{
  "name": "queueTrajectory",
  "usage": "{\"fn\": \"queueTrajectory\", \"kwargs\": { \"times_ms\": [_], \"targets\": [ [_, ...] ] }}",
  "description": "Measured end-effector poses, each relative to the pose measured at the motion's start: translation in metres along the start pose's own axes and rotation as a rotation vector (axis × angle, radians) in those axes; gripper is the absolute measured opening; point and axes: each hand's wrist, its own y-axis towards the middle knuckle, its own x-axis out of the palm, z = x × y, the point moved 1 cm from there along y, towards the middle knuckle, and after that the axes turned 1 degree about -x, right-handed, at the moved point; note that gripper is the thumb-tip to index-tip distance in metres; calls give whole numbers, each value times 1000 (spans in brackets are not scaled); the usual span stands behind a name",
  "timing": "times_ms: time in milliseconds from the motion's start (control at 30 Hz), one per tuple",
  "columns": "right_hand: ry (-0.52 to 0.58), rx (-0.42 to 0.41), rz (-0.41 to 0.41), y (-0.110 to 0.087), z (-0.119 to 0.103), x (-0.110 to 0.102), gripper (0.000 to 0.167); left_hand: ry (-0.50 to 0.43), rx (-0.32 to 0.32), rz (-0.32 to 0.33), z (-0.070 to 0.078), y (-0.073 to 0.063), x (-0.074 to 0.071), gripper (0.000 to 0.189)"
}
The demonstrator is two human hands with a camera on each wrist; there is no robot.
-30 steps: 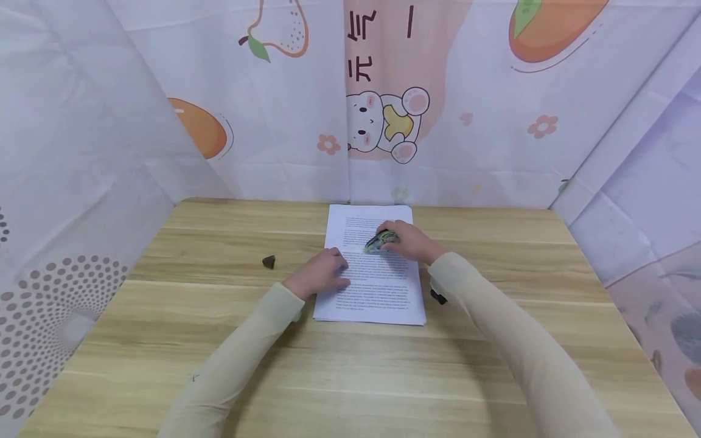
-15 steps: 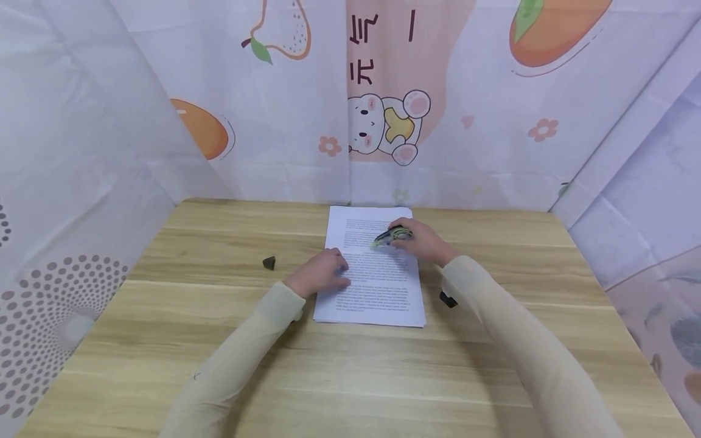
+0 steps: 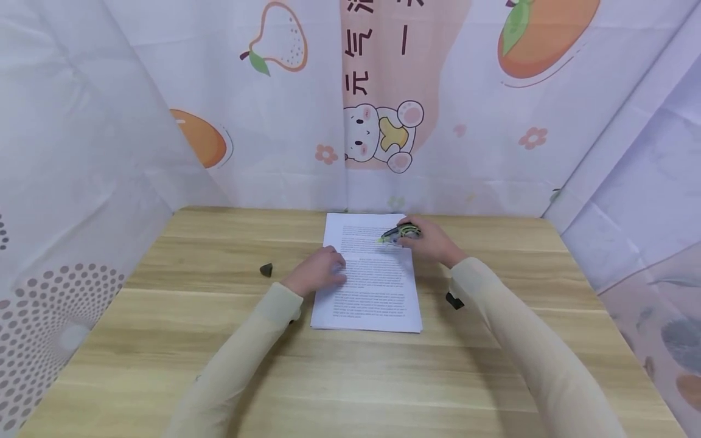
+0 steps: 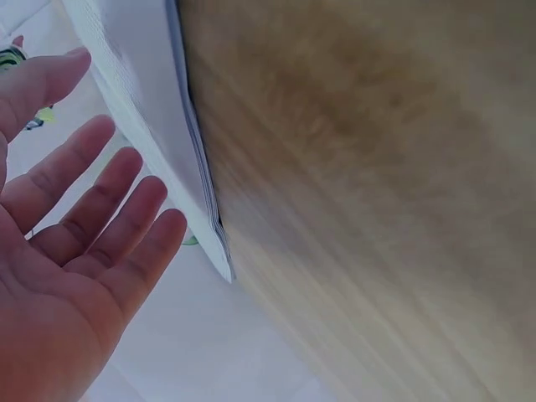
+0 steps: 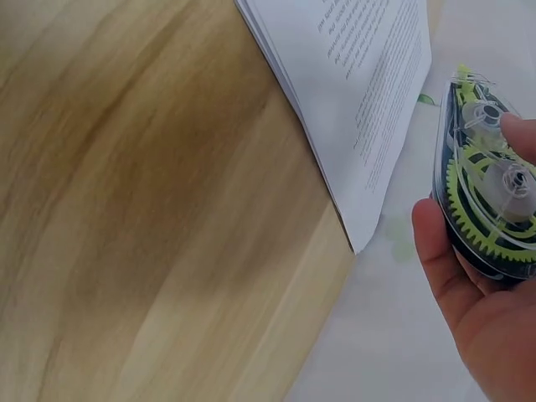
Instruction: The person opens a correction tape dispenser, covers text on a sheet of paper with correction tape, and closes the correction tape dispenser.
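A stack of printed paper (image 3: 372, 298) lies on the wooden table, its far end near the back edge. In my right hand (image 3: 435, 241) I grip a correction tape dispenser (image 5: 486, 180) with a clear casing and yellow-green gears. Its tip (image 3: 380, 240) points left over the upper part of the top sheet; in the right wrist view it is apart from the paper. My left hand (image 3: 317, 272) is at the left side of the stack, fingers relaxed and loosely bent, with nothing held. The left wrist view shows those fingers (image 4: 138, 239) spread beside the paper's edge.
A small dark wedge-shaped piece (image 3: 266, 270) lies on the table (image 3: 350, 383) to the left of the paper. A printed white curtain (image 3: 263, 140) hangs directly behind the table's back edge, with more hanging cloth at both sides.
My right hand has drawn to the right across the sheet with the correction tape dispenser. My left hand has stayed beside the stack. The head view has tilted up slightly.
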Motion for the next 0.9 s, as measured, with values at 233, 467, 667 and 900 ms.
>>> {"fn": "queueTrajectory", "kwargs": {
  "times_ms": [233, 467, 667, 900],
  "targets": [
    [18, 26, 2, -1, 0, -1, 40, -34, -35, 10, -6, 14, -1, 35],
    [14, 33, 8, 0, -1, -2, 40, -40, -46, 16, -11, 18, -7, 35],
    [3, 1, 22, 1, -1, -2, 39, -38, -59, 21, -18, 24, -10, 37],
    [23, 4, 20, 5, 4, -2, 39, -63, -64, 23, -25, 37, -7, 36]
  ]
}}
